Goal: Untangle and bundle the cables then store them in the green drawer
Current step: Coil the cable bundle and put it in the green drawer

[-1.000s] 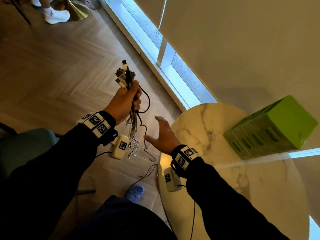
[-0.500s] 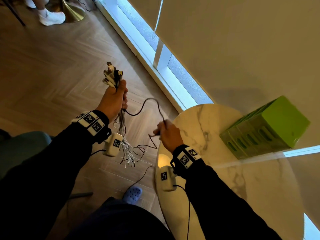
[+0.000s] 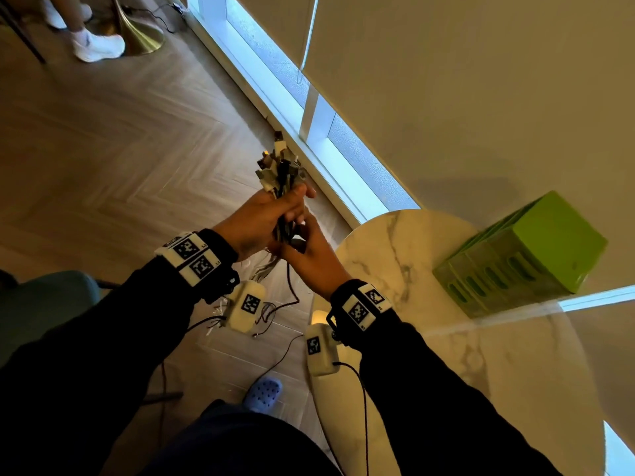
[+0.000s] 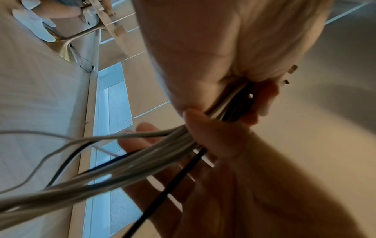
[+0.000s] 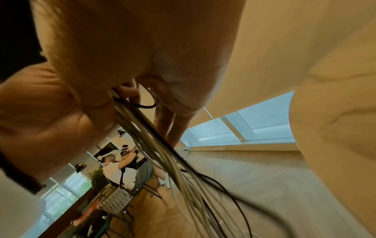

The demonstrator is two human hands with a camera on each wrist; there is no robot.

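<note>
- Cables (image 3: 280,214) are gathered into one upright bundle held in the air over the wooden floor (image 3: 113,139), just off the left edge of the table (image 3: 405,269).
- Plugs (image 3: 279,168) fan out from the top of the bundle above the hands; most are pale, a few dark.
- Left hand (image 3: 261,218) is wrapped round the bundle just under the plugs, fingers curled over the front.
- Right hand (image 3: 309,255) sits directly below the left and touches it, its fingers closed round the same cables lower down.
- From the left wrist view, the pale strands (image 4: 126,157) pass through both grips and trail off to the lower left, with one thin black cable (image 4: 168,190) running alongside.
- From the right wrist view, the strands (image 5: 162,153) drop from the palm toward the floor, and a black one makes a small loop (image 5: 146,103) beside the fingers.
- Below the hands the loose ends (image 3: 271,304) hang tangled near the floor.
- Green drawer (image 3: 522,255) stands on the far side of the table against the wall, well apart from the bundle; its slotted front faces the person.
- A blue clog (image 3: 263,393) shows on the floor beneath the arms.
- White shoes (image 3: 98,46) of another person stand at the top left beside a brass lamp base (image 3: 137,32).
</note>
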